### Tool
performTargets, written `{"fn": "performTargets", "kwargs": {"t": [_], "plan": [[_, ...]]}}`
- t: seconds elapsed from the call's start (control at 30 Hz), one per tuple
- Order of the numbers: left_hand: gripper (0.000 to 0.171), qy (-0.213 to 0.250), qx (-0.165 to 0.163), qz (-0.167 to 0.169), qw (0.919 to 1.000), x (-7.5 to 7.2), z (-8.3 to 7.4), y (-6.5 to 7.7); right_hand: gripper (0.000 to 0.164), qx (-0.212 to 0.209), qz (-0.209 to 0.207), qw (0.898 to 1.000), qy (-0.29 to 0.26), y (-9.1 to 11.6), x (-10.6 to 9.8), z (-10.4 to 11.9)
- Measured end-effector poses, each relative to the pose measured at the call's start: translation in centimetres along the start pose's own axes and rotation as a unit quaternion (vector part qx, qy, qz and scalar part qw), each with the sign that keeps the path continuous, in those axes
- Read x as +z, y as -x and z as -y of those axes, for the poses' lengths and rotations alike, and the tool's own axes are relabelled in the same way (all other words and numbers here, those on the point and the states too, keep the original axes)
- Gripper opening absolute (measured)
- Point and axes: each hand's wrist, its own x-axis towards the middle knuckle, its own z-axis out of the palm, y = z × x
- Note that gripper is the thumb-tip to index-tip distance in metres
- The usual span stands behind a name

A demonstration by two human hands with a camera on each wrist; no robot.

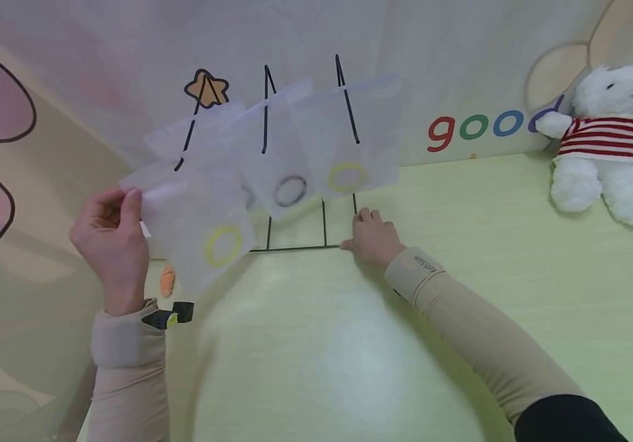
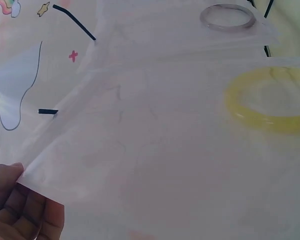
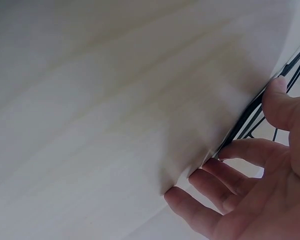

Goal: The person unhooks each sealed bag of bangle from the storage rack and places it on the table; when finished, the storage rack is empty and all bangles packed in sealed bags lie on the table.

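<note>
Several translucent plastic bags hang from the upright prongs of a black wire rack (image 1: 296, 248), a ring showing in most. My left hand (image 1: 110, 242) pinches the upper left corner of the front left bag (image 1: 183, 221) between thumb and fingers; a yellow ring (image 1: 223, 246) shows in it. Beside it are a bag with a grey ring (image 1: 290, 191) and another with a yellow ring (image 1: 347, 177). My right hand (image 1: 374, 238) grips the rack's base at its right corner, with thumb and index finger on the black wire (image 3: 240, 120) in the right wrist view.
A white plush bear (image 1: 603, 153) in a red-striped top sits at the back right of the pale green table (image 1: 305, 356). Behind the rack rises a printed backdrop (image 1: 438, 55) with coloured letters. A small orange piece (image 1: 167, 281) lies near my left wrist.
</note>
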Motion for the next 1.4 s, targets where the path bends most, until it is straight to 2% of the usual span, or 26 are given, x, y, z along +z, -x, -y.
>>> {"fn": "performTargets", "kwargs": {"t": [0.1,0.2,0.43,0.57,0.63,0.83,1.1,1.23,1.4], "plan": [[0.015,0.002,0.011,0.0,0.9999,-0.6,0.3,0.0,0.074,-0.001,-0.003,1.0,0.006,-0.1,0.2,-0.1],[0.016,0.019,0.009,-0.01,0.9997,-1.3,0.0,0.2,0.075,-0.001,-0.005,1.0,0.009,-0.3,0.3,-0.2],[0.017,0.09,-0.019,-0.055,0.9943,-3.3,-2.3,1.2,0.076,-0.001,-0.002,1.0,0.003,-0.4,0.3,-0.2],[0.023,0.128,-0.022,-0.056,0.9899,-4.8,-2.2,1.4,0.075,-0.001,-0.002,1.0,0.001,-0.3,0.2,-0.2],[0.026,0.129,-0.025,-0.052,0.9899,-5.7,-1.9,1.6,0.075,-0.003,-0.002,1.0,0.001,-0.3,0.1,-0.2],[0.033,0.157,-0.066,-0.042,0.9846,-8.6,-1.4,2.4,0.075,-0.009,-0.003,1.0,-0.007,-0.2,0.1,-0.2],[0.03,0.106,-0.122,-0.034,0.9864,-10.9,-0.5,3.3,0.074,-0.003,0.002,1.0,-0.011,-0.1,-0.1,-0.2],[0.024,0.091,-0.157,-0.031,0.9828,-11.5,0.3,3.8,0.075,-0.005,0.001,1.0,-0.008,-0.1,-0.1,-0.1],[0.022,0.09,-0.175,-0.023,0.9801,-12.0,1.0,3.9,0.075,-0.007,-0.004,1.0,-0.006,-0.1,0.0,-0.1]]}}
